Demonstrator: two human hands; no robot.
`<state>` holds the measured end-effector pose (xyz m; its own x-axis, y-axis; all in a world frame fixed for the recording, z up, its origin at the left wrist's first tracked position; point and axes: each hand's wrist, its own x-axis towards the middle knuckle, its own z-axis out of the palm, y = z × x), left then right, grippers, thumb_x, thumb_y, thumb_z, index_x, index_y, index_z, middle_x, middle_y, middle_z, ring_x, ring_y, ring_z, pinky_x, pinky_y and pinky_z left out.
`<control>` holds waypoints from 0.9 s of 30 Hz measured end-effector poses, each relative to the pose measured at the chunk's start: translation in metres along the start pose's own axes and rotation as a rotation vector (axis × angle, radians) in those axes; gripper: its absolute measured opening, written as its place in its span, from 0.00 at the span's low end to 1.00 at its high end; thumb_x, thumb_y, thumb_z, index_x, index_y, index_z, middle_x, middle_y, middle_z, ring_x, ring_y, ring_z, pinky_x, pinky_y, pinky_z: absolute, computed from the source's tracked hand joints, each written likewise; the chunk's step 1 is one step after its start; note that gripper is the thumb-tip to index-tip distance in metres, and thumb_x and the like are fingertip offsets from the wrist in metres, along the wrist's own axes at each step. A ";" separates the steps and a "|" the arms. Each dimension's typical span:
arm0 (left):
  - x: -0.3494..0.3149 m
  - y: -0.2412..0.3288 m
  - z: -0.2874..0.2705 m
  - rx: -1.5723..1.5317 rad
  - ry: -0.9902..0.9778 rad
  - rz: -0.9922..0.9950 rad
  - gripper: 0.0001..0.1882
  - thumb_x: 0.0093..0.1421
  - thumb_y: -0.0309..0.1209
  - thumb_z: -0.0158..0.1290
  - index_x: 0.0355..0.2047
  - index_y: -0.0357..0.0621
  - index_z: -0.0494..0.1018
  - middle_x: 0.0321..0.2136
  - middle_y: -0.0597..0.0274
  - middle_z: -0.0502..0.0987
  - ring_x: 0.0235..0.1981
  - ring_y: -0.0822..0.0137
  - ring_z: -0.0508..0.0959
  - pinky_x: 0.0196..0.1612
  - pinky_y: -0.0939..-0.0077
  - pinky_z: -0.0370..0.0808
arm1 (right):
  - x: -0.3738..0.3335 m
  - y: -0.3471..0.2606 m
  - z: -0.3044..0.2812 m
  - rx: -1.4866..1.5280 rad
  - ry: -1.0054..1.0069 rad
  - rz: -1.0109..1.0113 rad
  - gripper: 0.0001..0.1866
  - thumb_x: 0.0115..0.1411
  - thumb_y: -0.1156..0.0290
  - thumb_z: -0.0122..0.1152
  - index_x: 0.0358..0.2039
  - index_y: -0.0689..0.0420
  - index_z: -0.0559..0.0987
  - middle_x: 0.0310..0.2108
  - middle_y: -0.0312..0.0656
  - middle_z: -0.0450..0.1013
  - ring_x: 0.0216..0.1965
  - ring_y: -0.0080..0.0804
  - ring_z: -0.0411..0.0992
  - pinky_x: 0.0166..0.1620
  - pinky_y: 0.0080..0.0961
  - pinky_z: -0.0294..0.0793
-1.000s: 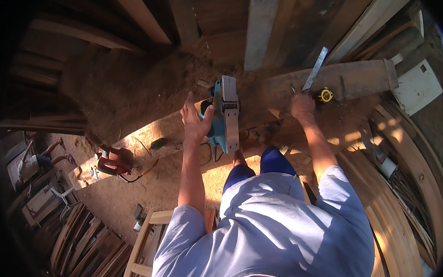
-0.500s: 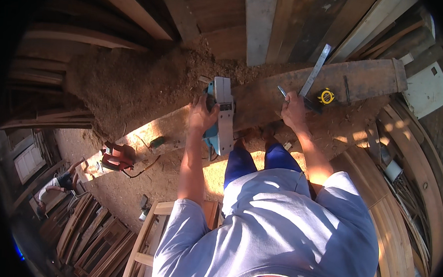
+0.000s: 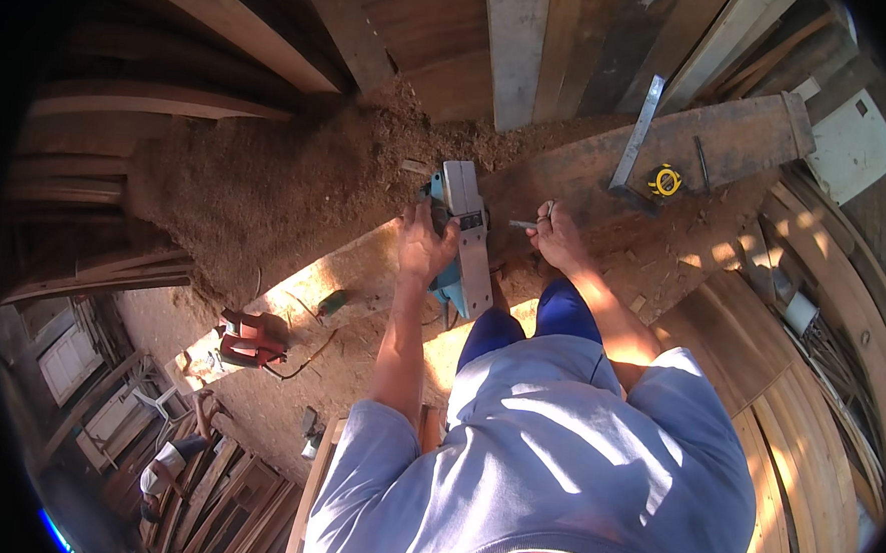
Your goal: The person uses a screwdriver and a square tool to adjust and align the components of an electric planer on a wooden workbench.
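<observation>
A teal electric planer (image 3: 472,253) stands tilted on the long wooden board (image 3: 579,173), its flat metal sole turned toward my right side. My left hand (image 3: 427,246) grips its body, with the fingers over the top edge. In my right hand (image 3: 561,241) is a short, thin metal tool (image 3: 522,224), held between closed fingers just right of the planer and apart from it. The tool's exact kind is unclear. A try square (image 3: 636,136) with a metal blade and dark stock lies farther right on the board, beside a yellow and black tape measure (image 3: 665,180).
A thin dark rod (image 3: 702,162) lies past the tape measure. Wood shavings (image 3: 257,197) heap at the left. A red power tool (image 3: 251,339) with a cord sits on the lower left. Planks (image 3: 515,55) stand at the back. Another person (image 3: 168,465) is at far lower left.
My right hand has moved left from beside the try square toward the planer, carrying the metal tool. The planer and my left hand have shifted slightly right in view. The other person has changed place.
</observation>
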<state>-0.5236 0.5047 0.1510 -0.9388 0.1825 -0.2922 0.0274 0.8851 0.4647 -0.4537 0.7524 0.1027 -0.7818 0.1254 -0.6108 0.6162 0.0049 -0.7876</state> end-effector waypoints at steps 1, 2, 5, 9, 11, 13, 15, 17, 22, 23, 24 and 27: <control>-0.001 -0.003 0.000 -0.003 -0.017 -0.011 0.37 0.59 0.47 0.56 0.61 0.31 0.66 0.53 0.35 0.73 0.55 0.37 0.71 0.61 0.46 0.65 | -0.005 -0.011 0.007 0.162 -0.047 0.135 0.05 0.71 0.76 0.48 0.42 0.63 0.71 0.32 0.39 0.74 0.27 0.23 0.73 0.30 0.23 0.73; -0.003 -0.006 0.001 -0.005 -0.034 -0.022 0.38 0.59 0.47 0.55 0.62 0.32 0.66 0.55 0.35 0.72 0.56 0.35 0.71 0.62 0.46 0.65 | -0.010 -0.019 0.014 0.146 -0.068 0.143 0.06 0.72 0.75 0.46 0.43 0.63 0.71 0.32 0.39 0.74 0.28 0.23 0.73 0.31 0.24 0.74; 0.000 -0.001 -0.001 -0.004 -0.038 -0.012 0.37 0.59 0.47 0.55 0.61 0.31 0.66 0.53 0.34 0.72 0.56 0.36 0.71 0.62 0.46 0.65 | -0.013 -0.028 0.029 0.178 -0.114 0.158 0.10 0.74 0.74 0.45 0.47 0.65 0.73 0.34 0.40 0.76 0.28 0.23 0.74 0.33 0.24 0.77; 0.001 -0.008 0.013 0.049 0.085 0.095 0.34 0.57 0.42 0.57 0.58 0.29 0.68 0.45 0.38 0.75 0.49 0.40 0.72 0.57 0.48 0.67 | -0.009 -0.016 0.045 0.314 -0.086 0.212 0.12 0.74 0.70 0.49 0.48 0.65 0.74 0.36 0.42 0.78 0.29 0.25 0.76 0.33 0.26 0.79; 0.002 -0.008 0.012 0.039 0.068 0.097 0.34 0.57 0.41 0.57 0.58 0.30 0.68 0.45 0.39 0.75 0.49 0.40 0.72 0.56 0.48 0.67 | -0.008 -0.014 0.048 0.350 -0.070 0.256 0.12 0.74 0.69 0.49 0.47 0.65 0.75 0.36 0.43 0.78 0.30 0.27 0.77 0.33 0.27 0.79; 0.000 -0.008 0.012 0.034 0.087 0.090 0.34 0.57 0.41 0.57 0.58 0.29 0.68 0.45 0.39 0.75 0.49 0.40 0.73 0.56 0.48 0.67 | -0.008 -0.019 0.050 0.401 -0.079 0.304 0.11 0.74 0.69 0.48 0.46 0.63 0.75 0.36 0.44 0.79 0.31 0.28 0.78 0.33 0.28 0.79; -0.001 -0.007 0.010 0.019 0.090 0.080 0.35 0.57 0.41 0.57 0.59 0.30 0.67 0.46 0.38 0.74 0.49 0.40 0.72 0.56 0.48 0.66 | -0.008 -0.029 0.055 0.541 -0.053 0.394 0.11 0.74 0.69 0.47 0.43 0.62 0.75 0.35 0.45 0.79 0.28 0.28 0.77 0.32 0.28 0.79; -0.002 -0.005 0.007 -0.003 0.076 0.064 0.35 0.57 0.40 0.57 0.60 0.30 0.66 0.46 0.38 0.74 0.49 0.40 0.72 0.56 0.47 0.66 | -0.005 -0.031 0.062 0.638 -0.027 0.469 0.10 0.74 0.69 0.47 0.40 0.62 0.75 0.33 0.44 0.78 0.26 0.28 0.75 0.30 0.29 0.78; 0.013 0.013 -0.007 0.054 0.281 0.282 0.31 0.60 0.36 0.54 0.62 0.33 0.66 0.51 0.39 0.74 0.53 0.40 0.71 0.58 0.47 0.66 | 0.008 -0.024 0.072 0.352 0.012 0.390 0.10 0.70 0.69 0.51 0.33 0.61 0.75 0.27 0.42 0.76 0.22 0.25 0.69 0.27 0.30 0.71; 0.021 0.024 -0.016 0.068 0.376 0.391 0.30 0.61 0.35 0.53 0.62 0.34 0.66 0.52 0.39 0.74 0.53 0.40 0.71 0.58 0.47 0.66 | 0.011 -0.022 0.069 0.260 0.012 0.331 0.10 0.69 0.70 0.51 0.34 0.61 0.75 0.27 0.42 0.75 0.23 0.25 0.69 0.27 0.30 0.71; 0.028 0.027 -0.024 -0.001 0.284 0.480 0.29 0.63 0.35 0.52 0.62 0.36 0.66 0.54 0.41 0.73 0.55 0.41 0.71 0.59 0.48 0.66 | 0.010 -0.023 0.072 0.169 -0.006 0.274 0.10 0.69 0.70 0.50 0.34 0.62 0.75 0.27 0.42 0.74 0.24 0.25 0.69 0.28 0.31 0.70; 0.067 0.044 -0.024 -0.025 -0.034 0.707 0.23 0.67 0.33 0.49 0.61 0.42 0.69 0.56 0.52 0.75 0.59 0.48 0.71 0.61 0.51 0.67 | 0.008 -0.018 0.076 0.041 0.091 0.039 0.11 0.67 0.70 0.51 0.34 0.66 0.76 0.28 0.46 0.74 0.29 0.29 0.72 0.32 0.34 0.72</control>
<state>-0.5938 0.5456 0.1721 -0.6875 0.7237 0.0608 0.6183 0.5394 0.5716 -0.4781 0.6775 0.1054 -0.7443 0.2144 -0.6325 0.6400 -0.0420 -0.7673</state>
